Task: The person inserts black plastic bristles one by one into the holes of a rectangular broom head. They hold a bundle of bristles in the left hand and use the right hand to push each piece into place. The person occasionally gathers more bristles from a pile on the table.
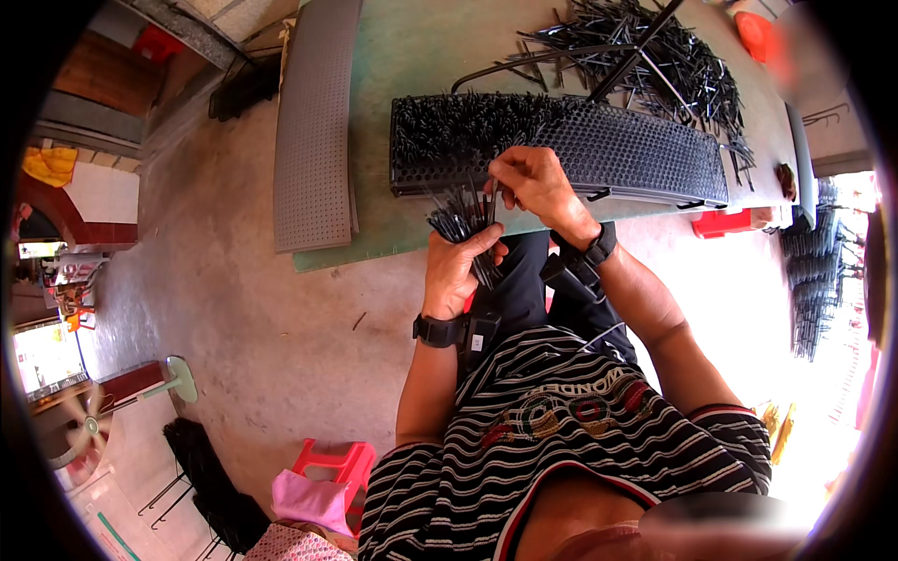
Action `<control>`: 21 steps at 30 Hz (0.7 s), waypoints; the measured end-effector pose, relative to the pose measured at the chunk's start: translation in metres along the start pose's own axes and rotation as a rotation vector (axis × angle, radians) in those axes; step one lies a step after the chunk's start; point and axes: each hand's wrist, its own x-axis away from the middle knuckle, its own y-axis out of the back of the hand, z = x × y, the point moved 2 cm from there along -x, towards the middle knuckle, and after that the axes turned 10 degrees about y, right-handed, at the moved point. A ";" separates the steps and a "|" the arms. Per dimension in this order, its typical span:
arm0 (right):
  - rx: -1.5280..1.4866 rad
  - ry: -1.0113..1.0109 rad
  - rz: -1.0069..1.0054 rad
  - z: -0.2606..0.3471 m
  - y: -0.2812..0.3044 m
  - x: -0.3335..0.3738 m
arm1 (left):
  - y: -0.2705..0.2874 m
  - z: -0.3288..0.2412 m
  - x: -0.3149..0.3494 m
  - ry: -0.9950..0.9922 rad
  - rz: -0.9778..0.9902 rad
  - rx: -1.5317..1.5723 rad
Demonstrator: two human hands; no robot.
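My left hand (451,271) is closed round a bundle of thin black sticks (456,221), their ends fanning out above the thumb. Just up and to the right, my right hand (541,187) pinches at the top of the bundle, fingertips together on what looks like one thin black stick. Both hands are at the near edge of a long black panel full of round holes (655,150). Its left part is densely filled with upright black sticks (449,126), while bare holes show on the right. A thin black frame (524,64) rises behind the panel.
The panel lies on a green-topped table (374,187). A large heap of loose black sticks (655,56) is at its back right, and grey perforated sheets (313,131) lie along its left edge. A red stool (341,467) stands on the floor at lower left, near a fan (91,424).
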 end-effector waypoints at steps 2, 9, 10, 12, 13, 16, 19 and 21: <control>-0.006 0.097 -0.164 0.000 0.001 0.001 | 0.004 0.002 -0.002 0.001 0.009 -0.015; -0.006 0.418 -0.446 0.020 0.004 -0.004 | 0.013 0.006 -0.005 -0.060 -0.036 -0.117; 0.008 0.479 -0.462 0.018 0.004 -0.006 | 0.013 0.006 -0.004 -0.062 -0.039 -0.114; 0.053 0.498 -0.457 0.013 0.002 -0.010 | 0.012 0.005 -0.003 -0.067 -0.046 -0.109; 0.078 0.511 -0.451 0.011 0.001 -0.012 | 0.013 0.006 -0.004 -0.068 -0.047 -0.112; 0.195 0.536 -0.422 0.004 -0.002 -0.015 | 0.015 0.006 -0.004 -0.052 -0.060 -0.099; 0.279 0.535 -0.397 0.006 -0.008 -0.013 | 0.014 0.004 -0.001 -0.007 -0.084 -0.049; 0.535 0.708 -0.313 0.008 -0.008 -0.017 | 0.014 0.004 0.000 0.004 -0.088 -0.021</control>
